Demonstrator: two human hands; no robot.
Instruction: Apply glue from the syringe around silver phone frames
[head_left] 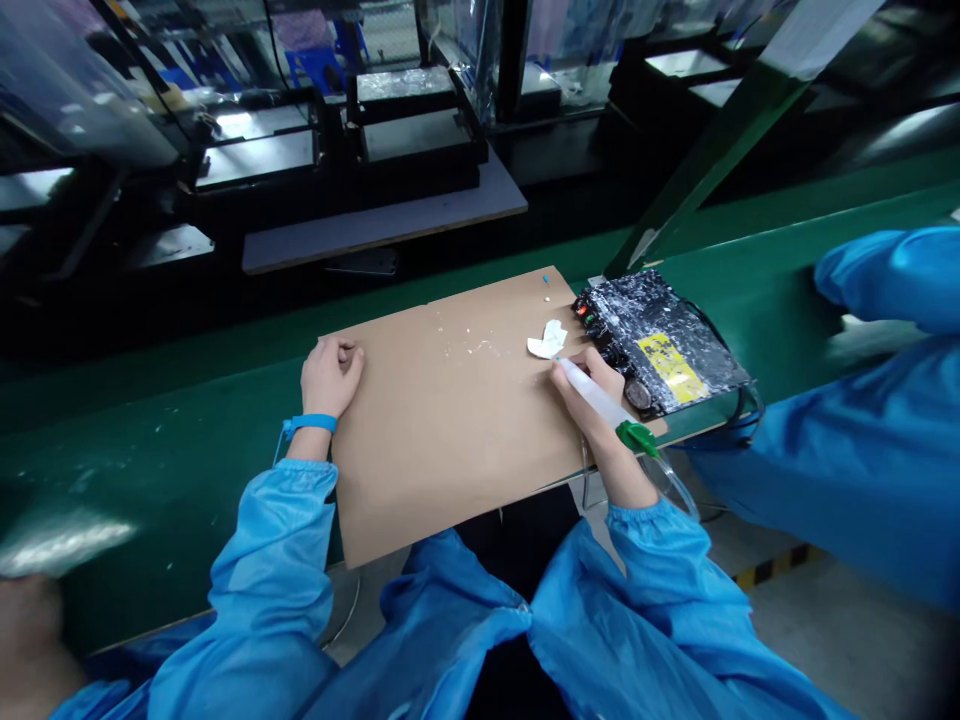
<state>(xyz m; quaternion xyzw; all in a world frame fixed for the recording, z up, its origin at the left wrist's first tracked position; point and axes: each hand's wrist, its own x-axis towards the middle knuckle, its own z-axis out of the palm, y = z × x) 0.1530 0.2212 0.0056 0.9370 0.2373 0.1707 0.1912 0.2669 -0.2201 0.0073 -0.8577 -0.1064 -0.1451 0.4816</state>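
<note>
My right hand [592, 385] is closed round a clear dispensing syringe [596, 395] with a green cap and a thin hose at its rear end. Its tip points up and left, close to a crumpled white scrap of paper [549, 340]. Loosely curled, my left hand [330, 375] rests at the left edge of a brown cardboard sheet [435, 440]; nothing shows in its fingers. White specks [480, 348] are scattered on the sheet. Beside my right hand sits a black, white-smeared control box [660, 335] with knobs and a yellow label.
The green bench [187, 440] runs under the cardboard. Behind it, a shelf board [390, 220] stands in front of black trays [412, 135]. A green post [705, 170] rises behind the control box. A co-worker's blue sleeve [892, 280] is at right; another person's blurred hand [34, 640] at lower left.
</note>
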